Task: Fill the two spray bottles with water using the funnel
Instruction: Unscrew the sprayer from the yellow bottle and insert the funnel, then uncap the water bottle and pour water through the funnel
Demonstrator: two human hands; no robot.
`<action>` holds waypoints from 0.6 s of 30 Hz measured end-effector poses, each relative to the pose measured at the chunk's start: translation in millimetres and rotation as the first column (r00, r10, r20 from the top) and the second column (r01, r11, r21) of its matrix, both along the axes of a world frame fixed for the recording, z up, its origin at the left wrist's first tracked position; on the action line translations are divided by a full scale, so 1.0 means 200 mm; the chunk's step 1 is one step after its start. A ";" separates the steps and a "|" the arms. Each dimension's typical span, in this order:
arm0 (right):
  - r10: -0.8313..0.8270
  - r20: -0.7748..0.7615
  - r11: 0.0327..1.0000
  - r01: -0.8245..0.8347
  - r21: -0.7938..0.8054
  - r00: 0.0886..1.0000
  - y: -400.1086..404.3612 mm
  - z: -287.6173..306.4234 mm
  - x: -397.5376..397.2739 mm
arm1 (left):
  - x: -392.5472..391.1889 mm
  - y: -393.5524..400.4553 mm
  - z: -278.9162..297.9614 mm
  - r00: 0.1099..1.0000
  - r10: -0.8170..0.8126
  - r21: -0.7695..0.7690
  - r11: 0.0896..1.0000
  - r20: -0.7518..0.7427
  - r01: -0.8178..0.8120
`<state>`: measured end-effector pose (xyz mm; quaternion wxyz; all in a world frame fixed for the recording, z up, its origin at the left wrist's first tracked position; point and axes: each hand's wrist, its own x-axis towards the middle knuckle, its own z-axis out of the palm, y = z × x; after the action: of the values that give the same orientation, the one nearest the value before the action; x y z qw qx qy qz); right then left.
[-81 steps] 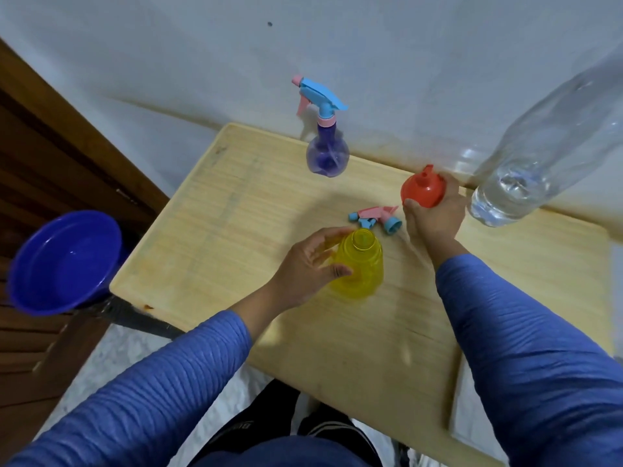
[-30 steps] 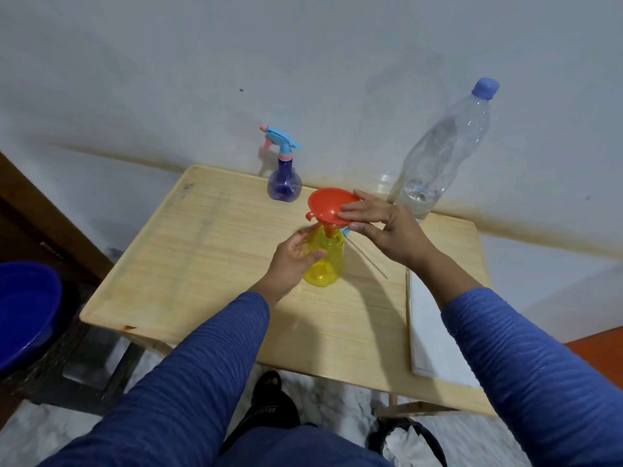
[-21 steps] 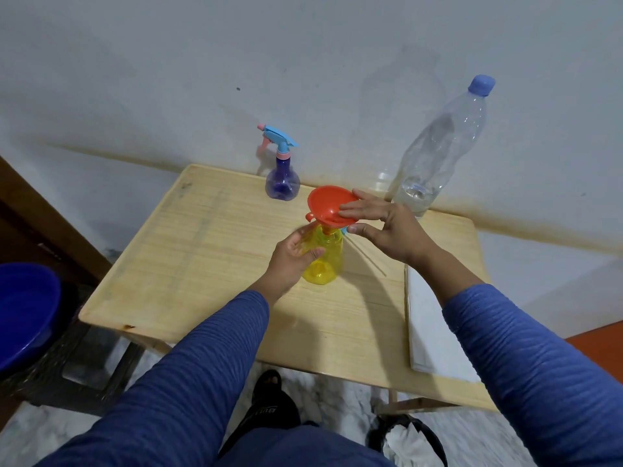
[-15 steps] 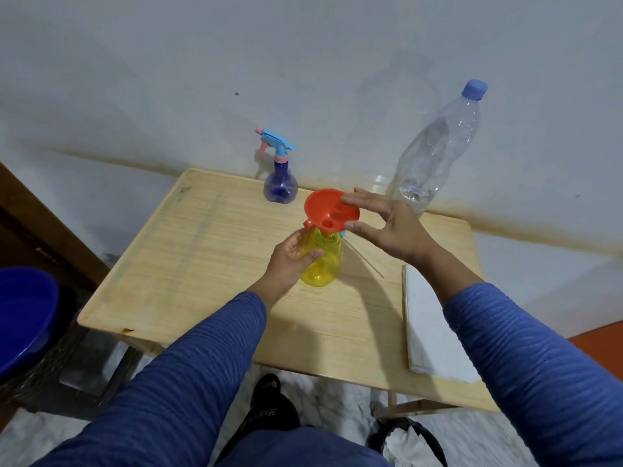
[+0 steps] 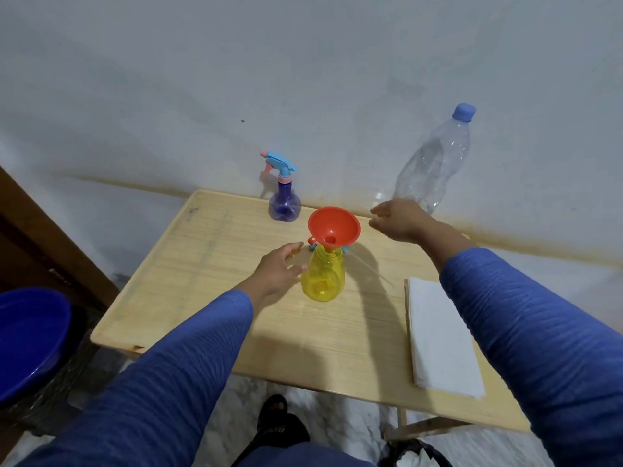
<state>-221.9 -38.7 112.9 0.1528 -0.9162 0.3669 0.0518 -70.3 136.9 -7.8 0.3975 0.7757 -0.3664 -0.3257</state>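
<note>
An orange funnel (image 5: 333, 227) sits in the neck of the open yellow spray bottle (image 5: 323, 278) at the middle of the wooden table (image 5: 209, 264). My left hand (image 5: 276, 271) lies against the yellow bottle's left side with relaxed fingers. My right hand (image 5: 397, 220) hovers open to the right of the funnel, in front of the base of the clear water bottle (image 5: 435, 163), which has a blue cap and stands by the wall. The purple spray bottle (image 5: 285, 200) with its blue and pink trigger head stands at the table's back. The yellow bottle's loose trigger head is mostly hidden behind it; its tube (image 5: 371, 271) shows.
A folded white cloth (image 5: 438, 335) lies on the table's right side. A blue basin (image 5: 27, 335) sits low at the left beside a wooden door frame. The wall runs right behind the table.
My right hand let go of the funnel's rim and moved right and back toward the water bottle. My left hand loosened on the yellow bottle. The funnel stays in the bottle's neck.
</note>
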 end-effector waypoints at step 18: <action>-0.341 -0.249 0.940 0.322 -0.118 0.906 -0.39 0.34 -0.07 | 0.30 -0.77 0.90 0.586 -0.544 0.604 0.789 0.601 0.113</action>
<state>-235.3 -117.6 181.6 0.0746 -0.8301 0.5361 0.1340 -9.9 -16.2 172.9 -0.0783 0.8278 -0.5402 -0.1298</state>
